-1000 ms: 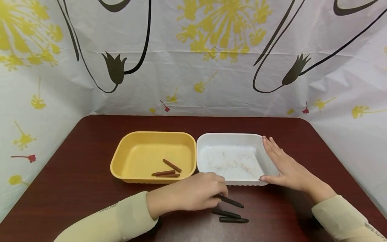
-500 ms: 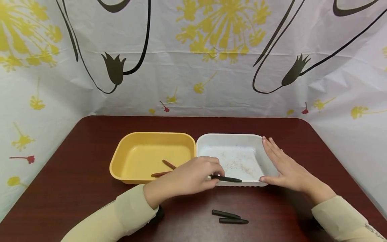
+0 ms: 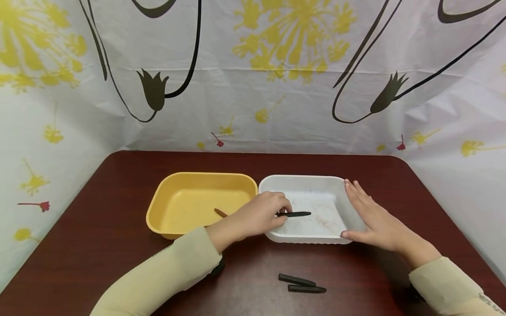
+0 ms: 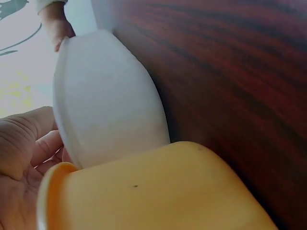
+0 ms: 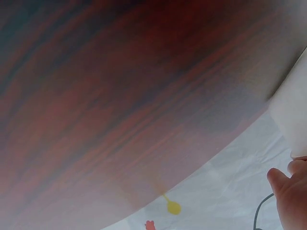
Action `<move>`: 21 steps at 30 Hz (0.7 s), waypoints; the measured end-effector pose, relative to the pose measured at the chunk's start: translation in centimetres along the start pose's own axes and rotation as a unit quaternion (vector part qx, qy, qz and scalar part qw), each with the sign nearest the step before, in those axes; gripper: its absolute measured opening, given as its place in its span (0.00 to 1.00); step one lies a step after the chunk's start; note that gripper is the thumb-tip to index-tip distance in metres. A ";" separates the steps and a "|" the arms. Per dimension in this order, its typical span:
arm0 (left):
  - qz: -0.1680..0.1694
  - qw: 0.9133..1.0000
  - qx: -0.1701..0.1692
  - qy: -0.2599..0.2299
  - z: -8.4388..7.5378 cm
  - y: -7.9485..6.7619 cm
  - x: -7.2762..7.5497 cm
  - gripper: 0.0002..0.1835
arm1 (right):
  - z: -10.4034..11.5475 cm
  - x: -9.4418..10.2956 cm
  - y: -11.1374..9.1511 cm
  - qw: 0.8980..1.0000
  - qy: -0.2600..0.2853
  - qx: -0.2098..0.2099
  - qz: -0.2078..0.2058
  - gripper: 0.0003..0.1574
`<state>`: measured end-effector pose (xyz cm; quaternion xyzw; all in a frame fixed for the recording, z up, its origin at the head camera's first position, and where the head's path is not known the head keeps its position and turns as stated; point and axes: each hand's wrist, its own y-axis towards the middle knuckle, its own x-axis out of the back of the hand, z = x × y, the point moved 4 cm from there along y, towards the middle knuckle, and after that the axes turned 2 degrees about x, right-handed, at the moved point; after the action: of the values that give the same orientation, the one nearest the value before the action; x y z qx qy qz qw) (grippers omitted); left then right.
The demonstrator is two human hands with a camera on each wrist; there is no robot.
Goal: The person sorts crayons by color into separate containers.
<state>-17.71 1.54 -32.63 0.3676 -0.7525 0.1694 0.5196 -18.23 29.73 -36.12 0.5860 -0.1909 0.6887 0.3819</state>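
In the head view my left hand [image 3: 262, 215] pinches a black crayon [image 3: 294, 214] inside the white tray [image 3: 308, 239], near its left end. The crayon lies level, its tip toward the right. My right hand [image 3: 375, 221] rests on the tray's right rim with its fingers straight and spread. The left wrist view has the left hand [image 4: 29, 153] at the rim of the white tray [image 4: 110, 100], with the crayon hidden behind the wall. At the edge of the right wrist view, the right hand [image 5: 292, 191] touches the tray's corner [image 5: 292, 112].
A yellow tray [image 3: 189, 175] adjoins the white one on the left. A brown crayon [image 3: 220, 213] shows in it; my left arm covers the rest. Two black crayons [image 3: 302, 284] lie on the dark red table [image 3: 245, 281] in front. A patterned white sheet [image 3: 221, 109] hangs behind.
My left hand has lifted the black crayon off the table and carried it away from me, over the front rim into the white tray. The right hand has stayed at the rim.
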 end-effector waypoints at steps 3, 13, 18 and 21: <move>0.007 1.000 0.012 0.004 0.3 0.8 -0.3 0.09 | 0.0 0.0 0.0 1.000 0.002 0.000 -0.001 0.72; 0.046 0.998 0.028 0.024 0.6 2.2 -1.6 0.07 | 0.0 0.3 0.1 1.000 0.003 -0.001 0.001 0.73; 0.061 0.997 0.031 0.036 0.6 2.4 -2.2 0.06 | 0.0 0.2 0.1 1.000 0.006 -0.003 0.002 0.73; 0.059 0.997 0.029 0.038 0.5 2.4 -2.2 0.07 | 0.0 0.1 0.1 1.000 0.006 -0.002 0.002 0.73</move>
<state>-19.38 3.64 -34.56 0.3310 -0.7473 0.2356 0.5258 -18.32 29.73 -36.01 0.5807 -0.1915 0.6925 0.3828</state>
